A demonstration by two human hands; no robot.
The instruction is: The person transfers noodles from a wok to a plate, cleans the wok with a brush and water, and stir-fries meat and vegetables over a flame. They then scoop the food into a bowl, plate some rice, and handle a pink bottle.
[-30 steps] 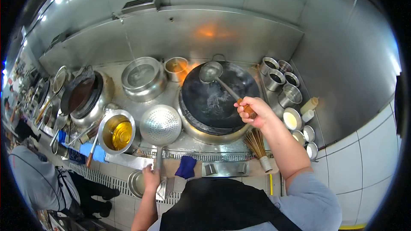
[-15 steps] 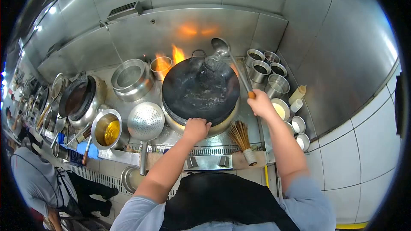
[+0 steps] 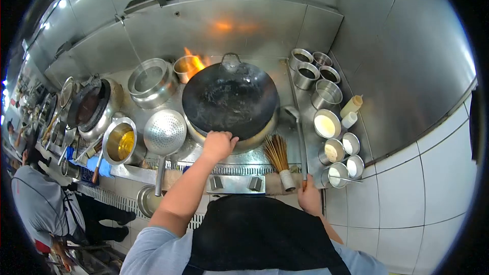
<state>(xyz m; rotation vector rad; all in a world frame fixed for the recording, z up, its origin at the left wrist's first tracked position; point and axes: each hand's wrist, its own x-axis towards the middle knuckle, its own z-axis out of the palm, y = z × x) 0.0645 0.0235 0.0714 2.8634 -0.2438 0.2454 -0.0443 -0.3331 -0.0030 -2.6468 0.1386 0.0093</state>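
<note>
A large dark wok (image 3: pixel 229 102) sits over the burner, its inside wet-looking with pale streaks. My left hand (image 3: pixel 220 145) is closed on the wok's near edge; whether a cloth or handle lies under the fingers is hidden. My right hand (image 3: pixel 308 196) grips the wooden end of a long ladle (image 3: pixel 300 137), low at the counter's front edge. The ladle's bowl rests or hovers right of the wok, apart from it. Between the ladle and the wok's front lies a bamboo wok brush (image 3: pixel 277 158). Left of the wok is a perforated strainer (image 3: pixel 165 131).
Orange flame (image 3: pixel 191 63) rises behind the wok's left side, by a small metal pot. A pot of yellow oil (image 3: pixel 126 145) and a lidded-looking steel pot (image 3: pixel 150 84) stand left. Seasoning containers (image 3: pixel 327 124) and squeeze bottles (image 3: pixel 351 105) line the right. Another person (image 3: pixel 48 193) stands far left.
My right hand has drawn the ladle from above the wok's far rim down to its right side, towards me. The flames look smaller. My left hand stays on the wok's edge.
</note>
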